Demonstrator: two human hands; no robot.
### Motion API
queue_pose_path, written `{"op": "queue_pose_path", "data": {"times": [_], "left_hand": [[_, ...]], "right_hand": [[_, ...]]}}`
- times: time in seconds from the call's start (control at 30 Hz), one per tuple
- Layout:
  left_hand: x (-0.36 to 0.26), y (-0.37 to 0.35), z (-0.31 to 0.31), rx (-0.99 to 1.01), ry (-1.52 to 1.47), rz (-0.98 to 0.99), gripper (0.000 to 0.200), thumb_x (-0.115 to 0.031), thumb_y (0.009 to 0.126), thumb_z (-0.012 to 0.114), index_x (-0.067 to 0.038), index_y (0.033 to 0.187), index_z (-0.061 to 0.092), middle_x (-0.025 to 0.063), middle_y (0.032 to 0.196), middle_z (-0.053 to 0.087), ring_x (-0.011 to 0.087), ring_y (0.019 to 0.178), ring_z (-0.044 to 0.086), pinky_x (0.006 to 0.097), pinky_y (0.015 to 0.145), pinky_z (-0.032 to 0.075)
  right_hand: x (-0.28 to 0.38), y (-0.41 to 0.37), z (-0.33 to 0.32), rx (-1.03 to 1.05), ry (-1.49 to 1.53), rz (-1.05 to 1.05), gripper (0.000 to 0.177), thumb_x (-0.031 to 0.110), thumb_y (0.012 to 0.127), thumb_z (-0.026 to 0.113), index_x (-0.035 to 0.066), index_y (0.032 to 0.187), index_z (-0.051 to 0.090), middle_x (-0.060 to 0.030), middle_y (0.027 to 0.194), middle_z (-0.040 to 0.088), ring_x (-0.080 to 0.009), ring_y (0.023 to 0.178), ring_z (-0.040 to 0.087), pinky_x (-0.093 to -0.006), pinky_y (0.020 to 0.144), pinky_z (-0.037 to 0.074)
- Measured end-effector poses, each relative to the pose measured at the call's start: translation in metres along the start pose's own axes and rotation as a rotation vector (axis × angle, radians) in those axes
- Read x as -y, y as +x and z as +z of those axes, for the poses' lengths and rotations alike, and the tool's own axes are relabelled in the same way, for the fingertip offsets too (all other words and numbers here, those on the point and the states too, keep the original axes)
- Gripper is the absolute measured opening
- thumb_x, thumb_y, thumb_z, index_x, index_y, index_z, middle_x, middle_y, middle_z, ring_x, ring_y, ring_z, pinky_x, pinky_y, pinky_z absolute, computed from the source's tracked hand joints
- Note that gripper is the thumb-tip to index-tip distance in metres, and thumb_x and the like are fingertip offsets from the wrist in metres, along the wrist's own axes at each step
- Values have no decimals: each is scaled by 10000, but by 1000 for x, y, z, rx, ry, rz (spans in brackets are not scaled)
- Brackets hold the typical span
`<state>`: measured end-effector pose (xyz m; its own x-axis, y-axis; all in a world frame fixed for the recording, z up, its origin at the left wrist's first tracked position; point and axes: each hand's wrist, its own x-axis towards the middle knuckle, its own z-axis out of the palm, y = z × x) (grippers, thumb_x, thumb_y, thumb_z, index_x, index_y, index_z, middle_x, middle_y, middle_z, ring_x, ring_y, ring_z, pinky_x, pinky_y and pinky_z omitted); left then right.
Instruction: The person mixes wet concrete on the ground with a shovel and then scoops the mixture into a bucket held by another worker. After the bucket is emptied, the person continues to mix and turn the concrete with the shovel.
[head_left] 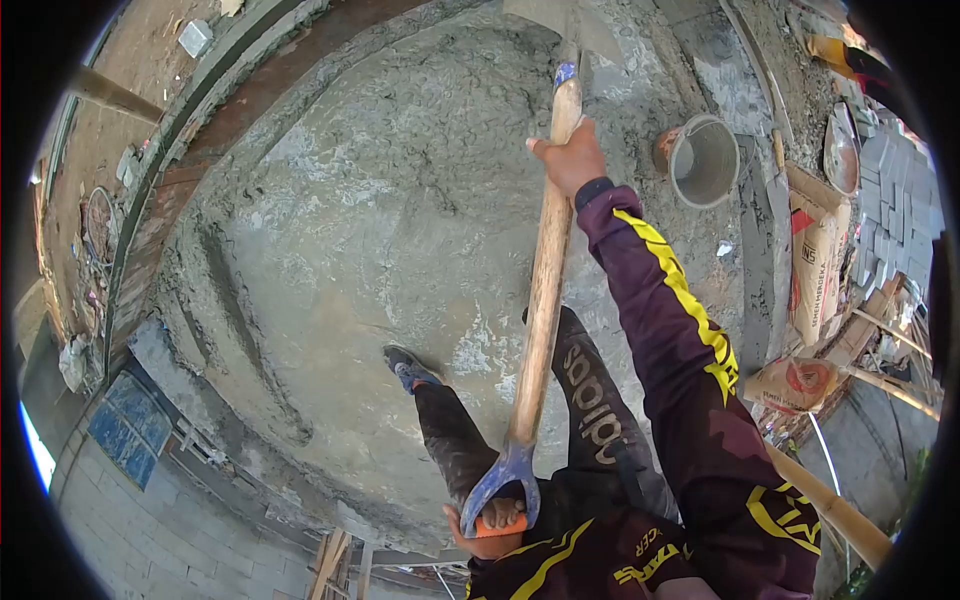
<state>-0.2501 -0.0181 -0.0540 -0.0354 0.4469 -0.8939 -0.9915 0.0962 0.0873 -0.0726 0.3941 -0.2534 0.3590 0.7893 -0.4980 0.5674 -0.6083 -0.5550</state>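
The shovel runs from left fingers forward through right fingers.

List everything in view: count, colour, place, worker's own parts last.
shovel: one, tan, blue and orange, centre
wet mix: one spread, grey, centre
bucket: one, grey, upper right
printed sacks: two, brown and white, right
slabs: many, grey, far right
round pan: one, pale, upper right
panel: one, blue, lower left
poles: several, tan, edges
wall: one, grey, lower left
co-worker's limb: one, yellow and dark, upper right
debris: uncountable, mixed, edges
shoe: one, grey, centre
trousers: one pair, black, below
shirt: one, maroon-yellow, right
right grip: one, bare, shovel shaft
left grip: one, bare, shovel handle
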Motion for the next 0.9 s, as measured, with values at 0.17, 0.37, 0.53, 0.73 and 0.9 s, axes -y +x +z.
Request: {"op": "queue_pose_path", "data": {"times": [0.17, 0.37, 0.53, 0.73, 0.9], "left_hand": [[35, 91, 113, 152, -47, -205, 653, -596, 887, 120, -81, 660, 453, 44, 620, 411, 194, 643, 401, 369, 772, 333], [8, 48, 94, 172, 29, -205, 592, -540, 902, 127, -91, 690, 450, 42, 647, 411, 196, 663, 410, 392, 826, 328], [-47, 7, 61, 225, 17, -193, 544, -496, 902, 167, -72, 731, 462, 50, 684, 433, 204, 696, 417, 394, 818, 322], [-115, -78, -15, 94, 64, -222, 559, -577, 864, 186, -127, 644, 436, 14, 626, 409, 178, 650, 408, 380, 834, 310], [-142, -98, -62, 111, -9, -209, 578, -593, 847, 204, -99, 701, 467, 28, 666, 420, 178, 677, 398, 377, 820, 310]], "right_hand": [[-31, 151, -10, -11, -135, -27, 576, 267, 672, 741, -124, 1017, 496, -237, 923, 586, -307, 820, 609, -365, 723, 476], [-62, 130, 26, 125, -80, 100, 571, 269, 661, 718, -105, 1051, 534, -242, 1030, 589, -330, 946, 592, -360, 825, 449], [-45, 61, 64, 101, -118, 38, 701, 265, 651, 719, -89, 1172, 411, -257, 1119, 537, -350, 1030, 551, -360, 884, 421], [-18, -97, 87, -25, -147, 60, 850, 248, 672, 694, -34, 1313, 213, -280, 1146, 511, -387, 1060, 523, -373, 924, 401], [-30, -159, 115, 30, -93, 152, 782, 204, 706, 612, -35, 1318, 187, -301, 1156, 497, -392, 1082, 509, -376, 933, 396]]}}
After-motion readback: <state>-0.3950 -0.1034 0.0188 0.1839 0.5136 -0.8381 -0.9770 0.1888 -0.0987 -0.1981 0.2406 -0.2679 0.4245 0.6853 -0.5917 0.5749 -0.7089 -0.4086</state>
